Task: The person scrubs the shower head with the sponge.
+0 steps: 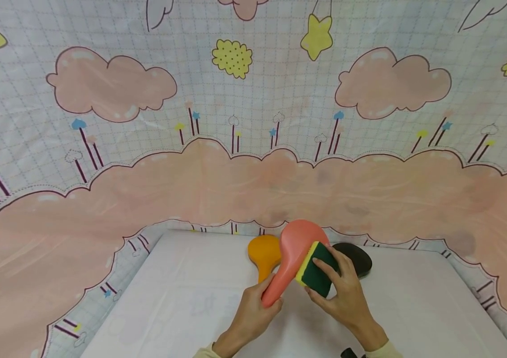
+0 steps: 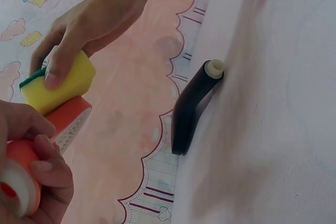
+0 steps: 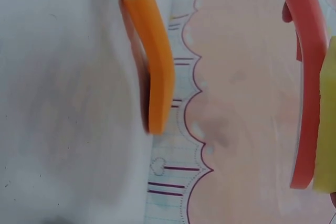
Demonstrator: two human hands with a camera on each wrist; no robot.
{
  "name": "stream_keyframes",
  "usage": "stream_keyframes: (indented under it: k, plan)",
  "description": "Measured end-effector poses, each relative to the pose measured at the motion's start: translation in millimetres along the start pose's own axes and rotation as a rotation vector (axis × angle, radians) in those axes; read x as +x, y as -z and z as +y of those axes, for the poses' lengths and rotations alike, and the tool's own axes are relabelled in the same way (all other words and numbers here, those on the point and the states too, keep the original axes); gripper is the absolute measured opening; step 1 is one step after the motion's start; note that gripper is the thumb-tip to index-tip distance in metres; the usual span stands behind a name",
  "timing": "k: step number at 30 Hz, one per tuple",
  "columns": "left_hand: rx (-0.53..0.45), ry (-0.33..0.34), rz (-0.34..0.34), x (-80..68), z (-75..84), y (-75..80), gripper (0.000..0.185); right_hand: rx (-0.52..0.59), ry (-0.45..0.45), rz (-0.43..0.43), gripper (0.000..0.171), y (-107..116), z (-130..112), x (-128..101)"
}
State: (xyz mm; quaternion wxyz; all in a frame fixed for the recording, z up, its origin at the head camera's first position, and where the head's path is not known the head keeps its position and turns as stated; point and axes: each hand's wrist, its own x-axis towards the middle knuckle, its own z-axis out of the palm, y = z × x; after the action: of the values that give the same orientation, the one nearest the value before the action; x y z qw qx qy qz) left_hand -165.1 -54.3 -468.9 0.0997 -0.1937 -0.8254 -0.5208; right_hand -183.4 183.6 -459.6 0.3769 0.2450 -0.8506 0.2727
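Our left hand is wrapped around the handle of the pink brush, holding it tilted up off the table; it looks light, stiff plastic, smooth enough to slip, so we judge the narrow handle the best hold; just right of that grip, our right hand pinches a soft, squashy sponge against the brush head

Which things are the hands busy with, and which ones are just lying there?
In use:
- coral-pink plastic paddle brush, held by the left hand
- yellow-and-green scrubbing sponge, pressed on it by the right hand

Lying about:
- orange plastic paddle brush
- black plastic paddle brush
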Motion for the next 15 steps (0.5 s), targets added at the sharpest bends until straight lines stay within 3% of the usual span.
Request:
stream_keyframes:
  k: [10, 15]
  plan:
    - [0.005, -0.085, -0.011, -4.6, -2.9, 8.0, 0.053, 0.015, -0.043, -0.007, 0.06, 11, 7, 1]
    - [0.009, -0.117, -0.033, -8.1, -5.3, 12.7, 0.053, 0.008, -0.075, 0.029, 0.068, 17, 14, 1]
